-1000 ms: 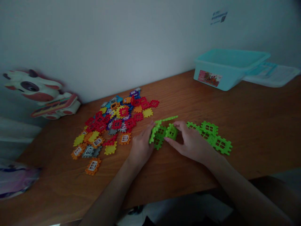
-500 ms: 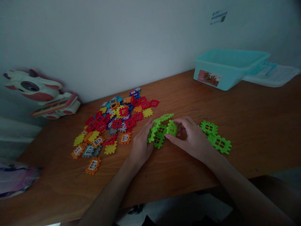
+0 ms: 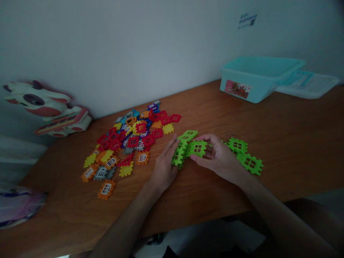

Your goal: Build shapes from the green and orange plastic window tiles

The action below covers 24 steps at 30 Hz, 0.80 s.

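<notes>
Between my hands are joined green window tiles [image 3: 179,152], toothed plastic squares standing at angles to one another. My left hand [image 3: 164,168] grips their left side, its thumb hidden from view. With thumb and fingers, my right hand [image 3: 224,159] holds the right-hand tile [image 3: 198,148], whose window faces me. Whether that tile is fully locked to the others, I cannot tell. More green tiles [image 3: 250,163] lie flat just beyond my right hand, partly covered by it.
A heap of red, yellow, orange, blue and grey tiles [image 3: 133,141] spreads to the left. One orange tile [image 3: 106,189] lies nearer me. A cow-shaped toy keyboard [image 3: 44,104] stands far left. At the back right is a turquoise bin [image 3: 248,80] beside a clear lid [image 3: 314,86].
The green tiles have turned between my hands. The right-hand tile now faces me and the opening between the panels has narrowed. My left hand has shifted slightly right.
</notes>
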Tool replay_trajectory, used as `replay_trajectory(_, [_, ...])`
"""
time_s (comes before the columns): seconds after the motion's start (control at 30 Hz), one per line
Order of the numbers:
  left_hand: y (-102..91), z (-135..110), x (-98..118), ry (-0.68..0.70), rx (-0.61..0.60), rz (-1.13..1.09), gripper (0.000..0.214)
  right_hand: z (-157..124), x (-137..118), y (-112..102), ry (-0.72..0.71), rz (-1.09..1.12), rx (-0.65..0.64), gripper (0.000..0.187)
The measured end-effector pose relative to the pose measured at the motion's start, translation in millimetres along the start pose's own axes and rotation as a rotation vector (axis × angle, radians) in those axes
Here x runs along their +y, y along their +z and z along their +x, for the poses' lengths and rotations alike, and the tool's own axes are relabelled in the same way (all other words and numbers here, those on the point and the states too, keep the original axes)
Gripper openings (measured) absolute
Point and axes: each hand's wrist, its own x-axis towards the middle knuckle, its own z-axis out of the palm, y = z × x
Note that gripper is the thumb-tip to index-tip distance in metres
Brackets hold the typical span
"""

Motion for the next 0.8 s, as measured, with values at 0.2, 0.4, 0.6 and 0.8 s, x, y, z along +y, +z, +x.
replay_trajectory(0.2, [2.0,-1.2,-0.6,0.039,-0.012,0.011,0.075,-1.1,0.8,-0.8,-0.056,-0.112,0.025,0.046])
replay_trajectory(0.4, [1.5,-1.1,-0.2,0.049,-0.023,0.026,0.076,-1.2,1.3,-1.8,-0.152,-0.362,0.055,0.032])
replay_trajectory(0.6, [2.4,-0.8,-1.1,0.046,-0.008,0.034,0.075,-0.3,1.4,-5.1,-0.249,-0.461,-0.034,0.049])
replay_trajectory(0.8, [3.3,-2.2,-2.8,0.060,-0.012,0.030,0.077,2.1,4.2,-5.5,-0.283,-0.601,-0.040,0.054])
